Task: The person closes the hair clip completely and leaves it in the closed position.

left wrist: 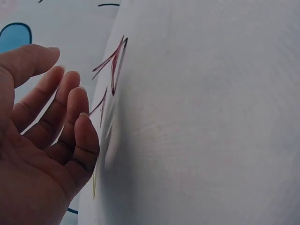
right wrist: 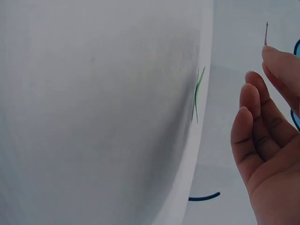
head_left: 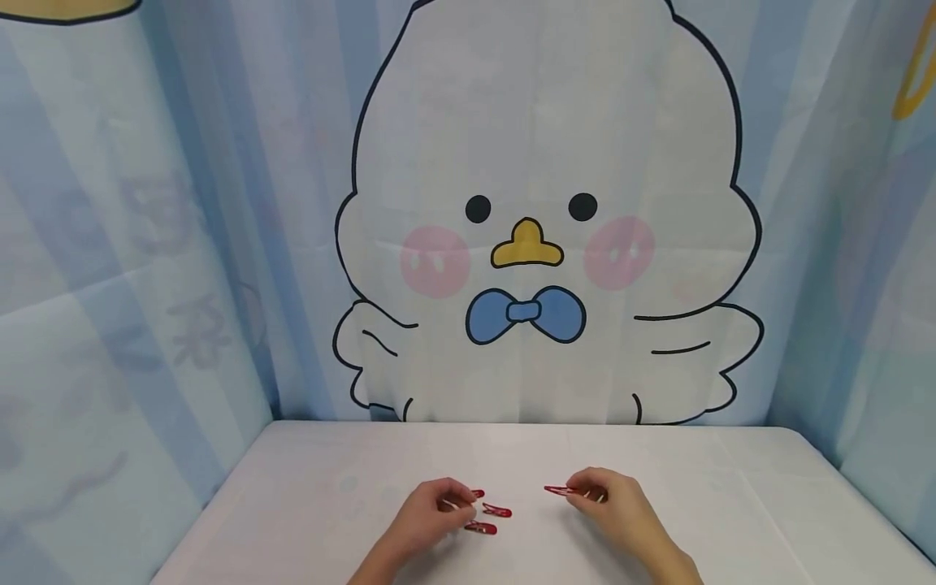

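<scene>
Between thumb and fingertips my right hand [head_left: 617, 508] pinches a red snap hair clip [head_left: 558, 490], held above the table; in the right wrist view only its thin end [right wrist: 266, 33] sticks up past the thumb. My left hand [head_left: 431, 516] hovers low beside several red hair clips on the table, its fingers loosely bent with nothing between them. A middle clip [head_left: 498, 510] lies just right of the fingertips, a nearer clip [head_left: 482, 528] below them, and a farther clip [head_left: 478, 493] is partly covered by the hand. In the left wrist view one red clip [left wrist: 114, 65] shows spread apart.
Both hands are over a white table [head_left: 292, 504]. A green clip [right wrist: 197, 96] lies on it in the right wrist view, and a thin yellowish piece [left wrist: 94, 183] shows below the left hand. Behind the table hangs a blue-striped curtain [head_left: 300, 244] with a cartoon bird.
</scene>
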### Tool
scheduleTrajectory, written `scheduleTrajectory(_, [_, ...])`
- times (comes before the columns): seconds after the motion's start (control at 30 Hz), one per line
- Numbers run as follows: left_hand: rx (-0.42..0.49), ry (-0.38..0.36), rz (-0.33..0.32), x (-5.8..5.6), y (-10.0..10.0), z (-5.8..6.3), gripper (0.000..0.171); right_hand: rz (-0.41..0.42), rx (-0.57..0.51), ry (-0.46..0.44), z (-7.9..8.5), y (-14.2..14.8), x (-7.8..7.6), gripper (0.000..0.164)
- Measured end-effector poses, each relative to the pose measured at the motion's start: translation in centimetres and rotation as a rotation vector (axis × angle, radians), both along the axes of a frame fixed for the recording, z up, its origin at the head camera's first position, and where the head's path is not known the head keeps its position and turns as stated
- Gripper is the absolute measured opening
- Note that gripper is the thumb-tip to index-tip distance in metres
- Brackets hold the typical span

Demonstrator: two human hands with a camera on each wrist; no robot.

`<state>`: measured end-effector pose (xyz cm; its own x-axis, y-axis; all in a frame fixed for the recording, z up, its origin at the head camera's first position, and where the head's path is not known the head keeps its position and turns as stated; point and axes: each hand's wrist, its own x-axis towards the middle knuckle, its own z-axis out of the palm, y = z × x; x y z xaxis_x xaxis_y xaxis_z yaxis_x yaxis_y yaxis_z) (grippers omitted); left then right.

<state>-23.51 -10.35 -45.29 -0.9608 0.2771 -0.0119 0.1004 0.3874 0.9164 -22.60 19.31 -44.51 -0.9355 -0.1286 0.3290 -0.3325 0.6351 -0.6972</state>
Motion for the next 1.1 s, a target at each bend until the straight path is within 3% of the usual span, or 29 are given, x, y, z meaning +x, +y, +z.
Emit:
scheduleTrajectory(0.2, [-0.031,-0.002,-0.038,-0.1,0.2,-0.5,0.011,0.034,0.04,-0.035,-0.3,1.8,-0.3,0.012])
scheduleTrajectory(0.4, [-0.043,-0.006,-0.046,-0.4,0.1,-0.4,0.012,0.002,0.071,-0.153,-0.4,2.7,-0.8,0.01])
scheduleTrajectory(0.53, [-0.06,-0.007,-0.058,-0.5,0.0,-0.3,0.014,0.035,0.086,-0.194,-0.5,3.2,-1.1,0.01])
scheduleTrajectory(0.8, [-0.08,0.005,-0.099,-0.7,0.0,-0.3,0.016,0.06,0.12,-0.233,-0.7,3.5,-1.6,0.01])
scheduleTrajectory(1.1, [-0.132,0.022,-0.091,-0.7,0.1,-0.5,0.016,0.067,0.162,-0.232,-0.8,3.4,-1.6,0.011])
